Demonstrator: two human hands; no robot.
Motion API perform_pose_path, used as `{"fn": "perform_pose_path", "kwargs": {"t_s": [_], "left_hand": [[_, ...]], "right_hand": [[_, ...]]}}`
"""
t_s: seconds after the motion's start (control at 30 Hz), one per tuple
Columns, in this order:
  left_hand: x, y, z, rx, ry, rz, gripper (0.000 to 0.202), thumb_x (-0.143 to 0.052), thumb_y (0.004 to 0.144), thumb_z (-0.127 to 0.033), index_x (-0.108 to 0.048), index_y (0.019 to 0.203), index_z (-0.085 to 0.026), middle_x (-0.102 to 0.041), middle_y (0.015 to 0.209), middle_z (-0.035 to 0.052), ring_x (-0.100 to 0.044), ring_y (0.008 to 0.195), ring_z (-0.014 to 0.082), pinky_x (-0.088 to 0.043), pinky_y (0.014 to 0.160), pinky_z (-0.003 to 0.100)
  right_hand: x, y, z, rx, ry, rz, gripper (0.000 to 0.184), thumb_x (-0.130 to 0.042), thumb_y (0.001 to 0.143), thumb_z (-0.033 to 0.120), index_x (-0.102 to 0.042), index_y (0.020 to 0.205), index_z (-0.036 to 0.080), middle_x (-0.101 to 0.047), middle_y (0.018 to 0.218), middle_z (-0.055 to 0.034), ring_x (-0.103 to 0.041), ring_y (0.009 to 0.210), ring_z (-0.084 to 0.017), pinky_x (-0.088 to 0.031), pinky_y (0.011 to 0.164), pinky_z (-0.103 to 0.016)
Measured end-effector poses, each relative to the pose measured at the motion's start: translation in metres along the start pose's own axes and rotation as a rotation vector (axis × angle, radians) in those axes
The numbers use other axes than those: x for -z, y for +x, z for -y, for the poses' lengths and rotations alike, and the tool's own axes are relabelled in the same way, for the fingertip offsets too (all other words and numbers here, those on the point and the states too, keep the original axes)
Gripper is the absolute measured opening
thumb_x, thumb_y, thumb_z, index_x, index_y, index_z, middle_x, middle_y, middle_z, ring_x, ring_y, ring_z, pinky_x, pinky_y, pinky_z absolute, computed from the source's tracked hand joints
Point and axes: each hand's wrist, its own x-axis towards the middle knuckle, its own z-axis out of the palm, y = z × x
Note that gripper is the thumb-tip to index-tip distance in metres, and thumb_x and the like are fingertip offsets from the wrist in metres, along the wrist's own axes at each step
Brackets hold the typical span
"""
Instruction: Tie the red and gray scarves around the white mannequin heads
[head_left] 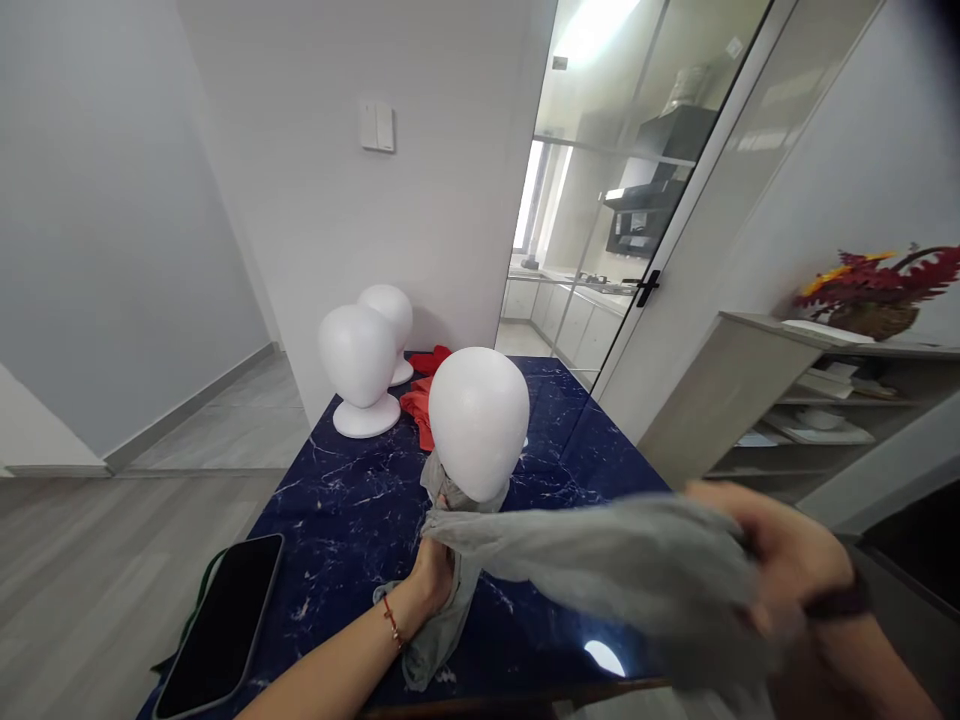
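Observation:
A white foam mannequin head (480, 420) stands in the middle of the dark blue marbled table (330, 530). Around its neck goes a grey scarf (555, 545), one part of which hangs down in front onto the table. Close below the chin, my left hand (435, 572) is closed on the scarf. Out to the right, my right hand (780, 545) grips the other stretch of the scarf and holds it away from the head; this hand is smeared by motion. The fingertips of my left hand are partly hidden by the cloth.
Two more white foam heads (358, 355) stand at the back left, beside crumpled red cloth (420, 405). A phone (221, 625) lies at the table's left front edge. To the right are a glass door (592, 230) and a shelf unit (750, 385) with a flower basket (874, 305).

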Motion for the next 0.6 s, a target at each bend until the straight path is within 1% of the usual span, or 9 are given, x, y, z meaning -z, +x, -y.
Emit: {"fn": "perform_pose_path", "kwargs": {"t_s": [0.03,0.1,0.2,0.27,0.37,0.4,0.47,0.53,0.6], "left_hand": [[0.000,-0.001,0.000,0.005,0.021,0.003,0.039,-0.063,0.076,-0.034,-0.063,0.109,-0.014,-0.068,0.108,0.0093,-0.057,0.111,0.0300,-0.042,0.098,0.039],[0.000,-0.004,0.001,0.026,0.071,-0.025,0.033,-0.063,0.075,-0.030,-0.065,0.104,-0.014,-0.070,0.101,0.0092,-0.060,0.105,0.0284,-0.044,0.094,0.036],[0.000,-0.007,0.002,0.028,0.184,-0.073,0.030,-0.068,0.070,-0.023,-0.065,0.098,-0.015,-0.072,0.091,0.0076,-0.065,0.091,0.0246,-0.047,0.085,0.033],[0.000,-0.008,0.003,0.002,0.273,-0.061,0.034,-0.074,0.063,-0.019,-0.065,0.095,-0.015,-0.071,0.085,0.0056,-0.065,0.080,0.0216,-0.048,0.077,0.031],[0.000,-0.010,0.004,-0.041,0.343,-0.033,0.040,-0.079,0.056,-0.013,-0.064,0.093,-0.016,-0.070,0.084,0.0039,-0.063,0.074,0.0172,-0.045,0.071,0.027],[0.000,-0.011,0.004,-0.048,0.345,-0.028,0.041,-0.080,0.056,-0.013,-0.064,0.094,-0.016,-0.070,0.086,0.0041,-0.062,0.074,0.0167,-0.045,0.071,0.027],[-0.001,-0.012,0.003,-0.049,0.341,-0.006,0.041,-0.079,0.059,-0.017,-0.063,0.097,-0.016,-0.070,0.089,0.0052,-0.062,0.077,0.0169,-0.044,0.073,0.027],[0.000,-0.012,0.002,-0.046,0.340,0.006,0.039,-0.078,0.062,-0.020,-0.063,0.098,-0.016,-0.070,0.092,0.0060,-0.062,0.079,0.0171,-0.044,0.074,0.028],[0.000,-0.012,0.002,-0.045,0.353,-0.006,0.040,-0.078,0.062,-0.021,-0.063,0.098,-0.016,-0.070,0.093,0.0062,-0.062,0.081,0.0175,-0.044,0.076,0.028]], "right_hand": [[0.004,0.030,0.009,-0.026,-0.033,0.049,0.021,-0.074,0.069,0.041,-0.068,0.069,0.021,-0.062,0.060,0.0036,-0.053,0.052,-0.007,-0.040,0.048,-0.016],[0.011,0.096,0.023,-0.030,-0.096,0.030,0.017,-0.062,0.081,0.032,-0.067,0.074,0.017,-0.064,0.067,0.0018,-0.052,0.055,-0.007,-0.039,0.052,-0.017],[0.022,0.203,0.031,0.063,-0.300,-0.044,0.014,-0.059,0.079,0.023,-0.065,0.075,0.012,-0.063,0.068,0.0011,-0.050,0.058,-0.006,-0.037,0.057,-0.019],[0.030,0.270,0.023,0.079,-0.409,-0.013,0.011,-0.061,0.076,0.021,-0.065,0.073,0.010,-0.063,0.067,0.0007,-0.049,0.058,-0.006,-0.036,0.059,-0.020],[0.038,0.347,-0.011,-0.051,-0.415,0.168,0.012,-0.066,0.072,0.021,-0.065,0.070,0.009,-0.061,0.063,0.0011,-0.045,0.053,-0.005,-0.032,0.054,-0.020],[0.039,0.363,-0.027,-0.128,-0.362,0.228,0.013,-0.068,0.070,0.022,-0.065,0.069,0.009,-0.060,0.062,0.0015,-0.044,0.052,-0.005,-0.032,0.052,-0.020],[0.037,0.380,-0.061,-0.307,-0.219,0.300,0.014,-0.072,0.067,0.022,-0.065,0.069,0.009,-0.060,0.059,0.0017,-0.045,0.051,-0.005,-0.033,0.050,-0.019],[0.035,0.378,-0.094,-0.488,-0.062,0.279,0.015,-0.074,0.064,0.020,-0.065,0.070,0.010,-0.062,0.060,0.0002,-0.049,0.051,-0.007,-0.038,0.051,-0.020],[0.034,0.360,-0.123,-0.624,0.049,0.197,0.017,-0.076,0.061,0.019,-0.066,0.071,0.010,-0.066,0.063,-0.0023,-0.054,0.055,-0.010,-0.043,0.054,-0.021]]}}
